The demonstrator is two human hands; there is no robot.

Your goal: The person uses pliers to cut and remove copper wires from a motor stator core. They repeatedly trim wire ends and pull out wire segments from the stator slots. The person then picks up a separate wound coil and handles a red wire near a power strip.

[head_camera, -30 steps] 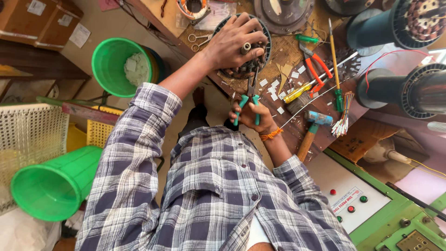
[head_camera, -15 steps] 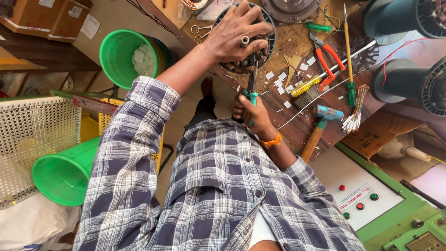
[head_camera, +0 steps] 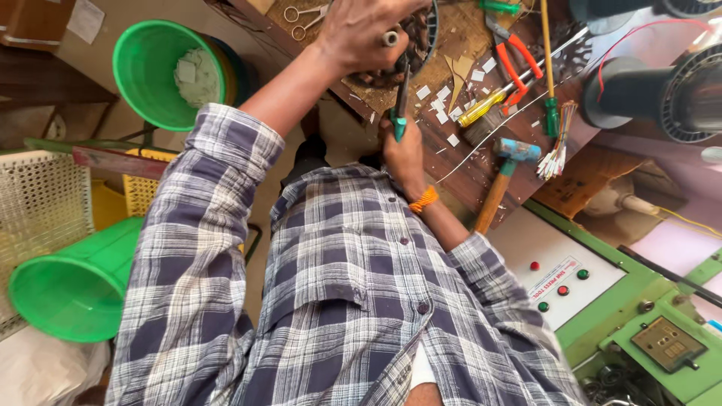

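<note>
My left hand (head_camera: 365, 30) reaches up across the wooden workbench (head_camera: 481, 180) and presses down on a round motor stator (head_camera: 417, 41) with copper windings, which it mostly covers. There is a ring on one finger. Just below it, my right hand (head_camera: 406, 154), with an orange band on the wrist, grips a teal-handled plier-like tool (head_camera: 400, 105). The tool's dark tip points up to the stator's lower edge. My checked shirt fills the lower half of the view.
On the bench lie red-handled pliers (head_camera: 513, 64), a yellow screwdriver (head_camera: 481, 109), a blue-headed hammer (head_camera: 510, 154), scissors (head_camera: 301, 15) and paper scraps. Black motor housings (head_camera: 662, 94) stand at right, above a green control panel (head_camera: 560, 278). Left: an upright green bucket (head_camera: 147, 75) and a tipped one (head_camera: 71, 282).
The view has drawn closer, so both hands sit higher in the frame. My left hand stays on the stator. My right hand has brought the teal-handled tool up against its lower edge.
</note>
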